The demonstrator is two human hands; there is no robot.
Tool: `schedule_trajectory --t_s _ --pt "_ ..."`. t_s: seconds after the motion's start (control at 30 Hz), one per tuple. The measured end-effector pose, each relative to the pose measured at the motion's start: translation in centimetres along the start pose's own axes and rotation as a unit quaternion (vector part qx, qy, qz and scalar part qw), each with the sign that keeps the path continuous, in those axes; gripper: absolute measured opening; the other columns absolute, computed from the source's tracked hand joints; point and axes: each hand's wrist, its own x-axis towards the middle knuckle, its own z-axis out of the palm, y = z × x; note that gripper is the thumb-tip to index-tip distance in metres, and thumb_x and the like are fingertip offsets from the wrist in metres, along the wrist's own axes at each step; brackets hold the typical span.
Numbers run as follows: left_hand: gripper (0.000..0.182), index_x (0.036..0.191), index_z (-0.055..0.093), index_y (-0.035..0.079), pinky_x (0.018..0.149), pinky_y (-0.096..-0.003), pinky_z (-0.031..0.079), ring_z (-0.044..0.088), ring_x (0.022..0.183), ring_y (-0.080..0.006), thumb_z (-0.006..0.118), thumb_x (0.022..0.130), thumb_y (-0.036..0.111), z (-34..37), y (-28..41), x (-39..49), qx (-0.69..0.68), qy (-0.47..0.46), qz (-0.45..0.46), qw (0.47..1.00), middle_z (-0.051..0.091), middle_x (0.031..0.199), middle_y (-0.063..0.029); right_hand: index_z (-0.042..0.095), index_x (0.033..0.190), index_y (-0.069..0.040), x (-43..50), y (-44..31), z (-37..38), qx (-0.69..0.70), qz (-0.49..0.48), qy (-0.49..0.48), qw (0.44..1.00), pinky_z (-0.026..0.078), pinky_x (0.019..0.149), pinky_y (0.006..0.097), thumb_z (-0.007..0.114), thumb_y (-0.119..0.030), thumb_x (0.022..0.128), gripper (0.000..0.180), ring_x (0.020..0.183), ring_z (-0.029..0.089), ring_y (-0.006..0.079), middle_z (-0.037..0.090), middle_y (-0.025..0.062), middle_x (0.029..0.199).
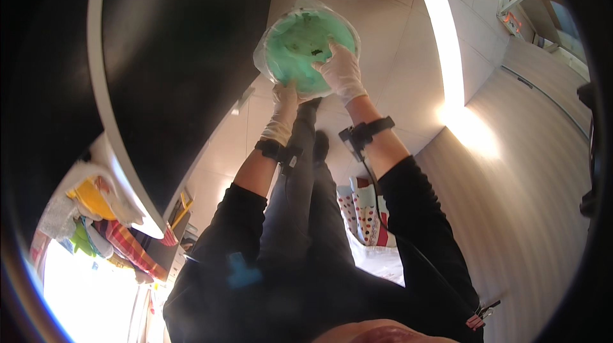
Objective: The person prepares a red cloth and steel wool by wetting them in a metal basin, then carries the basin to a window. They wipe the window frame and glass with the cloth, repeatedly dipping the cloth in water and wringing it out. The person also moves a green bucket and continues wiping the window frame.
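A round, pale green bin (297, 41) with a translucent plastic bag (260, 58) around its rim is held out in front of me, its opening towards me. Dark bits of debris (316, 52) lie inside. My left hand (285, 106), in a white glove, grips the near edge; some of its fingers are hidden. My right hand (342, 72), gloved the same way, overlaps the right side of the opening. Its thumb and a finger spread over the inside; whether its other fingers grip the rim is hidden.
A dark, glossy panel with a pale edge (98, 55) fills the left. Grey wood-look panelling (517, 165) runs along the right. Plush toys (88, 199) sit at lower left. Polka-dotted fabric (366, 213) is beside my legs. Cabled bands (366, 133) circle my wrists.
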Motion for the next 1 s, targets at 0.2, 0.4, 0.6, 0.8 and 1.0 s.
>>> schedule_trajectory --t_s 0.2,0.4,0.6,0.8,1.0 --pt "0.034 0.119 0.050 -0.009 0.064 -0.0422 0.063 0.068 0.082 -0.0302 0.055 0.092 0.010 -8.6 -6.0 -11.5 -0.002 -0.034 0.016 0.999 0.062 0.103 -0.0202 0.063 0.118 0.002 -10.9 1.1 0.7 0.213 0.055 -0.044 0.974 0.052 0.065 0.0275 0.075 -0.020 0.081 0.044 0.069 0.066 0.0142 0.071 0.0118 0.084" --pt "0.031 0.113 0.051 -0.012 0.059 -0.0429 0.063 0.069 0.077 -0.0331 0.054 0.092 0.010 -16.6 -12.2 -23.0 0.010 -0.003 0.009 1.000 0.063 0.097 -0.0223 0.069 0.097 0.001 -25.6 -1.6 2.4 0.047 0.089 -0.140 0.985 0.052 0.062 0.0320 0.075 -0.024 0.078 0.032 0.065 0.065 0.0199 0.071 0.0122 0.082" --pt "0.031 0.111 0.052 -0.012 0.055 -0.0398 0.061 0.068 0.066 -0.0317 0.055 0.091 0.012 -26.0 -16.7 -31.6 0.050 0.089 0.037 0.994 0.065 0.090 -0.0193 0.070 0.097 -0.004 -37.1 -5.4 11.8 -0.115 -0.207 -0.114 0.965 0.051 0.074 0.0423 0.074 -0.027 0.073 0.033 0.082 0.067 0.0342 0.070 0.0165 0.087" --pt "0.030 0.114 0.053 -0.008 0.053 -0.0406 0.061 0.068 0.066 -0.0315 0.054 0.091 0.011 -39.2 -18.7 -40.4 -0.231 0.134 0.017 0.963 0.064 0.089 -0.0175 0.068 0.111 -0.004 -46.6 -9.8 22.2 -0.230 -0.203 -0.316 0.898 0.051 0.082 0.0402 0.075 -0.025 0.074 0.043 0.092 0.066 0.0341 0.070 0.0191 0.100" --pt "0.040 0.129 0.053 0.003 0.063 -0.0365 0.058 0.067 0.086 -0.0253 0.051 0.089 0.007 -58.3 -27.2 -44.7 -0.317 0.161 0.057 0.933 0.065 0.106 -0.0155 0.066 0.117 -0.005 -61.4 -15.3 39.8 -0.371 -0.173 -0.429 0.805 0.050 0.086 0.0387 0.074 -0.021 0.073 0.048 0.097 0.065 0.0335 0.069 0.0193 0.103"
